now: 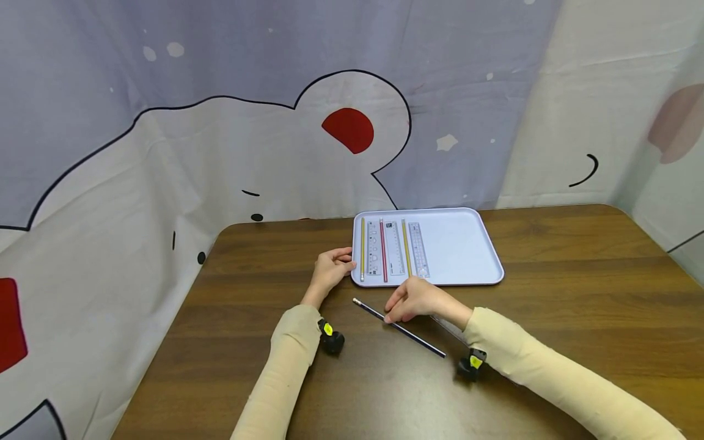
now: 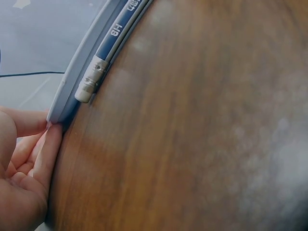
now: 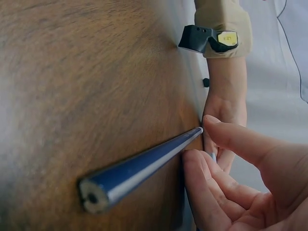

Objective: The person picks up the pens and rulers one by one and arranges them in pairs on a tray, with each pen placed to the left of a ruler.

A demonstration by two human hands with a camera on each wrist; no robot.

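Observation:
Thumb and fingers of my left hand [image 1: 331,272] pinch the left rim of a pale lavender tray [image 1: 459,244]; the left wrist view shows this grip close up. A dark blue pencil [image 1: 412,335] with a white eraser end lies slanted on the table in front of the tray. Over it hovers my right hand [image 1: 418,299], thumb and fingertips on either side of the shaft with a gap between them. "HB" shows on the pencil [image 2: 109,41] in the left wrist view. The right wrist view has its blunt end [image 3: 96,195] in the foreground.
Side by side in the tray lie a yellow pencil [image 1: 362,250], a clear ruler [image 1: 373,247], a red pencil [image 1: 383,250], another ruler [image 1: 393,247], a second yellow pencil [image 1: 406,247] and a third ruler [image 1: 418,250]. A thin clear strip [image 1: 451,330] shows beneath my right wrist.

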